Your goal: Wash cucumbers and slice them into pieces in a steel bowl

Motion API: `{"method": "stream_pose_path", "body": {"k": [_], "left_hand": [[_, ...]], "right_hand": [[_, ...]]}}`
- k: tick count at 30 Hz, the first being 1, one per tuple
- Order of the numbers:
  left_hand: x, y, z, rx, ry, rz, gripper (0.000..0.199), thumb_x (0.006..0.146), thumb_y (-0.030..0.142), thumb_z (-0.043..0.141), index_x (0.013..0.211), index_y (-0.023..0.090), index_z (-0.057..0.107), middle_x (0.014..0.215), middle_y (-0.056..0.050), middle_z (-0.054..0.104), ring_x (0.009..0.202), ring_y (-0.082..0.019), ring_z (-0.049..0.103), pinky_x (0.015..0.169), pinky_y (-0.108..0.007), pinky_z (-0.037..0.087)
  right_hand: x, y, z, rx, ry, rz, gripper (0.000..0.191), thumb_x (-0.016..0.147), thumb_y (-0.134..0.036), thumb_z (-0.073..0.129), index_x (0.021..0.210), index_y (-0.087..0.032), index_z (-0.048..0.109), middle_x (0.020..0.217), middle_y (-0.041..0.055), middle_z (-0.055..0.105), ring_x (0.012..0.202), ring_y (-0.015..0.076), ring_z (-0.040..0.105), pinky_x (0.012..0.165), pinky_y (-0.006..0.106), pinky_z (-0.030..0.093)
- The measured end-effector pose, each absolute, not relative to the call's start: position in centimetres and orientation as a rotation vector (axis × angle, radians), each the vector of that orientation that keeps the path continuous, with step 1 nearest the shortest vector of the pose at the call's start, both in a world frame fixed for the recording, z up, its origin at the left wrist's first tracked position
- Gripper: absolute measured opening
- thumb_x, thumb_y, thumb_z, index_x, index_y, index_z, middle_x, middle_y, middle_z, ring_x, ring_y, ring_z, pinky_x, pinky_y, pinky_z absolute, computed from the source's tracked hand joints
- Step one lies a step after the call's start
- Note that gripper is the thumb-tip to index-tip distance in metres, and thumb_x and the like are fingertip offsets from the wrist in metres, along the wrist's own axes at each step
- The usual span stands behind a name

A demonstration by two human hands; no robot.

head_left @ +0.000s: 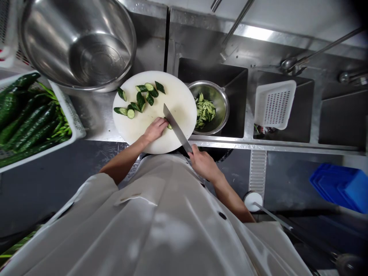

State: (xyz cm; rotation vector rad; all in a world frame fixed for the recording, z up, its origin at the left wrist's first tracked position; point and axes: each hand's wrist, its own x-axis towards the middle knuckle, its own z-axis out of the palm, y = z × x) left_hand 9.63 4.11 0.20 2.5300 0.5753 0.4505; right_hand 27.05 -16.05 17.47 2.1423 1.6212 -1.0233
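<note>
White cutting board (pixel 179 101), right grip (pixel 203 164) wrapped round knife (pixel 178 129), left grip (pixel 156 129) bunched over cucumber piece (pixel 170 126)

Bench (pixel 94 124): board (pixel 156 108) at front edge, chunks (pixel 140 101) toward its far-left edge; basin (pixel 97 55) behind-left; crate (pixel 69 111) left; bowl (pixel 222 109) right, at left edge of sink (pixel 238 105).

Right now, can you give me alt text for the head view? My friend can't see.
A person's right hand holds a knife over a white board, left hand at a cucumber piece beside the blade. Cucumber chunks lie beyond; a metal bowl holds green slices.
</note>
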Motion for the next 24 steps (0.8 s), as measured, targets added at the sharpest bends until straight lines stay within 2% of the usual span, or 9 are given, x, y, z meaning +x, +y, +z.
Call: {"method": "stream_pose_path", "body": {"k": [6, 14, 18, 24], "left_hand": [[9.6, 4.1, -0.3, 2.576, 0.554, 0.508, 0.038, 0.108, 0.018, 0.033, 0.111, 0.017, 0.070, 0.103, -0.012, 0.069, 0.103, -0.024, 0.061, 0.095, -0.041, 0.057], [9.5, 4.2, -0.9, 2.636, 0.516, 0.581, 0.036, 0.107, 0.015, 0.035, 0.115, 0.018, 0.070, 0.102, -0.011, 0.069, 0.100, -0.023, 0.062, 0.093, -0.039, 0.057], [9.5, 4.2, -0.7, 2.667, 0.498, 0.607, 0.036, 0.108, 0.014, 0.033, 0.115, 0.017, 0.069, 0.104, -0.011, 0.069, 0.101, -0.023, 0.062, 0.091, -0.038, 0.058], [9.4, 4.2, -0.8, 2.677, 0.504, 0.619, 0.037, 0.108, 0.014, 0.032, 0.114, 0.015, 0.068, 0.102, -0.012, 0.069, 0.101, -0.024, 0.062, 0.091, -0.038, 0.058]], "right_hand": [[26.8, -15.9, 17.6, 2.133, 1.614, -1.042, 0.040, 0.112, -0.032, 0.030, 0.144, -0.013, 0.044, 0.107, 0.0162, 0.077, 0.099, 0.0309, 0.074, 0.080, 0.033, 0.046], [26.5, -15.2, 16.8, 2.169, 1.599, -1.107, 0.041, 0.112, -0.032, 0.030, 0.145, -0.012, 0.044, 0.112, 0.0175, 0.076, 0.104, 0.0313, 0.072, 0.084, 0.033, 0.045], [27.0, -15.9, 17.7, 2.195, 1.606, -1.091, 0.042, 0.112, -0.034, 0.032, 0.147, -0.013, 0.042, 0.107, 0.0156, 0.076, 0.100, 0.0316, 0.072, 0.080, 0.032, 0.043], [27.5, -17.2, 18.7, 2.187, 1.613, -1.136, 0.038, 0.112, -0.032, 0.032, 0.139, -0.013, 0.049, 0.099, 0.0136, 0.076, 0.096, 0.0306, 0.072, 0.078, 0.032, 0.041]]}}
